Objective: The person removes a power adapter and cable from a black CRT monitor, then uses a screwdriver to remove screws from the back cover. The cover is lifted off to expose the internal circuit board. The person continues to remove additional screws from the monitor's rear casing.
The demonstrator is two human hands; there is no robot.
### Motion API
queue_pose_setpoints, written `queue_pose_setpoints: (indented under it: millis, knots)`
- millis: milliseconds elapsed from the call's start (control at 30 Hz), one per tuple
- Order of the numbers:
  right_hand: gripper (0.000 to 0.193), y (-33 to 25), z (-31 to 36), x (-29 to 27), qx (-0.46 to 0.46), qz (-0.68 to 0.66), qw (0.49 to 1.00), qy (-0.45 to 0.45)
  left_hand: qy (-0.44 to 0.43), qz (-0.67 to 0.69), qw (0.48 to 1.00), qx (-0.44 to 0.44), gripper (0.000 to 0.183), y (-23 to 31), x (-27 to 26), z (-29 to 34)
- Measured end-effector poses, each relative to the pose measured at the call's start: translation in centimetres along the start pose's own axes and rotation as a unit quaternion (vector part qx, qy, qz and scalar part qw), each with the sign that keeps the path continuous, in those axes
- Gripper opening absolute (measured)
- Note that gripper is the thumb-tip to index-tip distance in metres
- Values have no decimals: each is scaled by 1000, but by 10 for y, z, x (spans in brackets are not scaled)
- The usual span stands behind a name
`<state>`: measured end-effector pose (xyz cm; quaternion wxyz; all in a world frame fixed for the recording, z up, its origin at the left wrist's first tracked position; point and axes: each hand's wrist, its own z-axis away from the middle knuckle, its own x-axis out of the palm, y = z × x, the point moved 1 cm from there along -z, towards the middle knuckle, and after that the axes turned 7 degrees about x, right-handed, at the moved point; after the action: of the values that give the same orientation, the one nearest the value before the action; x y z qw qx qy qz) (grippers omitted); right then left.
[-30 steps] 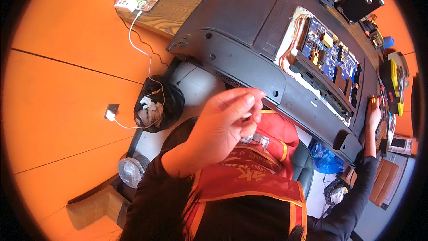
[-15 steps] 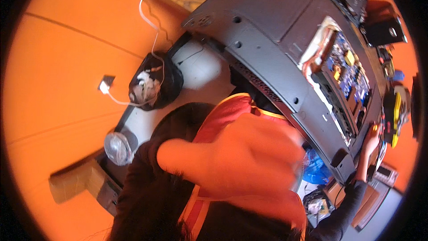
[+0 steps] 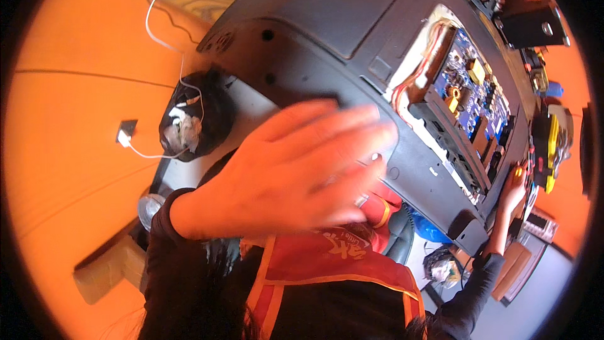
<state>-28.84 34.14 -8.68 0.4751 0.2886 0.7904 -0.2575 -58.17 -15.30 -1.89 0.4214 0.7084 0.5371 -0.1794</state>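
Note:
My left hand (image 3: pixel 277 164) is raised in front of me, large in view and slightly blurred, with its fingers stretched out. Its fingertips overlap the near edge of a big dark television-like casing (image 3: pixel 314 25); I cannot tell whether they touch it. Within an opening in the casing sits a blue circuit board (image 3: pixel 475 82) with yellow parts and a black frame along its side. Over at the casing's right end, my right hand (image 3: pixel 516 192) is curled beside a small yellow-orange thing (image 3: pixel 518 172). What its fingers hold is too small to make out.
A black bag with white scraps (image 3: pixel 184 129) stands at the left near a white cable (image 3: pixel 151 22). A cardboard box (image 3: pixel 107 271) lies lower left. Tools, one yellow and black (image 3: pixel 552 151), lie beyond the casing. A blue bag (image 3: pixel 429 226) is underneath.
My left hand has moved left and up over the casing's near edge, its curled fingers now stretched out. My right hand stays at the casing's right end. The view has shifted slightly.

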Motion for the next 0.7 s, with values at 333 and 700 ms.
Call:
queue_pose_setpoints:
  millis: [333,700]
  knots:
    - [28,-28,-44,25,62,84,993,-52,-158,-149,976,23,59,-37,39,-11]
    - [24,-30,-43,25,75,88,992,-47,-160,-149,974,57,29,-38,40,-16]
